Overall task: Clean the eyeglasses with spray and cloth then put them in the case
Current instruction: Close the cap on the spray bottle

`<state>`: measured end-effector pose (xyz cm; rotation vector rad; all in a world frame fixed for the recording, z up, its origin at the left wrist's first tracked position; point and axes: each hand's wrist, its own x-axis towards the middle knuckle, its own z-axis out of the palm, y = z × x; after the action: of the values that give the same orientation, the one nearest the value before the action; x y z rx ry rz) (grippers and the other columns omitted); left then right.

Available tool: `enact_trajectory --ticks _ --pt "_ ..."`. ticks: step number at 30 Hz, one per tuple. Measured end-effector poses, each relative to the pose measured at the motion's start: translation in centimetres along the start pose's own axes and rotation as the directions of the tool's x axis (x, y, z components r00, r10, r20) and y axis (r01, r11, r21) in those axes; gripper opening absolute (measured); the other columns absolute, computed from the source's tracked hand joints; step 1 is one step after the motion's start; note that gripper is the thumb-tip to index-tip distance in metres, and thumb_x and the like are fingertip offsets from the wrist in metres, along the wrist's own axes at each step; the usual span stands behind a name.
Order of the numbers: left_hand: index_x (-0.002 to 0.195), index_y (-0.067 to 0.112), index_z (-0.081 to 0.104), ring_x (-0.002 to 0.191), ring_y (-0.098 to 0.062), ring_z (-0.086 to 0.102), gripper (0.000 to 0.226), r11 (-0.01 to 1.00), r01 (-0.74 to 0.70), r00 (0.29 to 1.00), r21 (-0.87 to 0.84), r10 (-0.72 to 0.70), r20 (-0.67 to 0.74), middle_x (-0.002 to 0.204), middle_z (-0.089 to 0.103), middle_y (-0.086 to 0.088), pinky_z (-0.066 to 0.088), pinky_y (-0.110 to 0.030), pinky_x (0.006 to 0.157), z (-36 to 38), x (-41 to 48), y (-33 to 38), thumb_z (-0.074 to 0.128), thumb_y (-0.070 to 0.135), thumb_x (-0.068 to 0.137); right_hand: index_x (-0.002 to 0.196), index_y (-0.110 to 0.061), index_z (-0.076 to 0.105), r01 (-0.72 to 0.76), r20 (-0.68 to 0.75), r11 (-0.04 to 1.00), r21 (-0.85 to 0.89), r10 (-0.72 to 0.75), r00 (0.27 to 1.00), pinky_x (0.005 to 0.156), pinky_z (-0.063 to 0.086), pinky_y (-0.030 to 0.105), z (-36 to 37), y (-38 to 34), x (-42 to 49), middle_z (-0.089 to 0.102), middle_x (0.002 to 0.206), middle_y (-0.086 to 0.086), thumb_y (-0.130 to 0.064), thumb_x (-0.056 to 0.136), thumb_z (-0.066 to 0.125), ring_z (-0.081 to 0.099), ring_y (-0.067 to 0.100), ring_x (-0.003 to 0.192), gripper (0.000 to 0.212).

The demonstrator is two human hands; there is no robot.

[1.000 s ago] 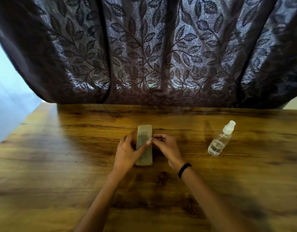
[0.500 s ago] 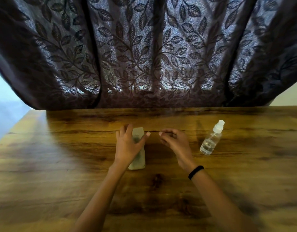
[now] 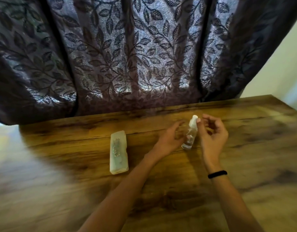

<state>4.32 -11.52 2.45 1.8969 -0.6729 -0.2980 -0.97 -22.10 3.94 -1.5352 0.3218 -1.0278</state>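
Right of centre in the frame: a clear spray bottle [image 3: 189, 135] with a white cap, leaning slightly, base on the wooden table [image 3: 244, 164]. Left hand [image 3: 171, 139] just beside the bottle's left flank, fingers curved toward it and blurred; cannot tell whether touching or gripping. Right hand [image 3: 212, 134] on the bottle's right side, fingers loosely curled, one fingertip at the white cap; a firm grasp not discernible either. A black band [image 3: 217, 174] round the right wrist.

Left of centre: a pale translucent case [image 3: 119, 152], lying flat and lengthwise on the table, well apart from both hands. A dim shape visible through its lid, too vague to identify as the eyeglasses.

Upper half of the frame: a dark curtain [image 3: 127, 56] with a leaf pattern, hanging down to the table's far edge. Far right: a strip of pale wall [image 3: 281, 64].
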Motion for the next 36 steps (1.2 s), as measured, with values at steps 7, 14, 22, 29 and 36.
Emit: enact_trajectory --ticks 7,14,22,29,36 --pt "0.129 0.019 0.045 0.105 -0.010 0.055 0.052 0.994 0.090 0.996 0.062 -0.089 -0.015 0.125 0.058 -0.003 0.042 -0.019 0.080 1.8 2.0 -0.6 0.067 0.020 0.081 0.113 -0.008 0.058 -0.198 0.098 0.975 -0.097 0.208 0.973 0.094 0.049 0.039 -1.0 3.1 -1.7 0.058 0.118 0.017 -0.020 0.087 0.058 0.056 0.023 0.107 0.028" --pt "0.114 0.012 0.058 0.093 -0.017 0.063 0.036 0.999 0.047 0.989 0.022 -0.044 -0.140 0.107 0.067 -0.008 0.051 -0.028 0.082 -1.1 1.6 -1.4 0.067 0.012 0.080 0.122 -0.012 0.054 -0.200 0.277 0.977 -0.071 0.212 0.937 0.096 0.048 0.039 1.2 2.1 -2.4 0.059 0.122 0.010 -0.025 0.089 0.054 0.056 0.019 0.112 0.035" --pt "0.111 0.006 0.058 0.095 -0.022 0.061 0.038 0.987 0.078 0.941 0.137 -0.028 -0.338 0.102 0.066 -0.012 0.049 -0.035 0.085 -10.8 0.8 -3.5 0.071 0.016 0.077 0.118 -0.051 0.045 -0.332 0.689 0.942 -0.044 0.269 0.673 0.086 0.049 0.014 8.9 0.2 -2.6 0.054 0.120 -0.024 -0.049 0.094 0.029 0.055 -0.006 0.107 0.029" --pt "0.109 0.005 0.058 0.093 -0.025 0.063 0.035 0.972 0.165 0.899 0.167 -0.078 -0.431 0.099 0.067 -0.015 0.050 -0.038 0.084 -13.9 -0.6 -5.6 0.070 0.018 0.079 0.125 -0.041 0.043 -0.361 0.771 0.930 -0.076 0.284 0.570 0.103 0.039 0.038 13.1 0.1 -3.6 0.045 0.136 -0.006 -0.049 0.095 0.019 0.047 0.008 0.119 0.039" --pt "0.109 0.007 0.057 0.094 -0.025 0.063 0.034 0.956 0.231 0.903 0.180 -0.141 -0.406 0.100 0.066 -0.012 0.050 -0.039 0.085 -13.4 -1.3 -7.0 0.068 0.020 0.081 0.092 -0.054 0.050 -0.387 0.805 0.920 -0.064 0.277 0.524 0.076 0.042 0.014 12.9 0.3 -4.2 0.047 0.108 -0.033 -0.066 0.075 0.025 0.051 -0.021 0.087 0.032"
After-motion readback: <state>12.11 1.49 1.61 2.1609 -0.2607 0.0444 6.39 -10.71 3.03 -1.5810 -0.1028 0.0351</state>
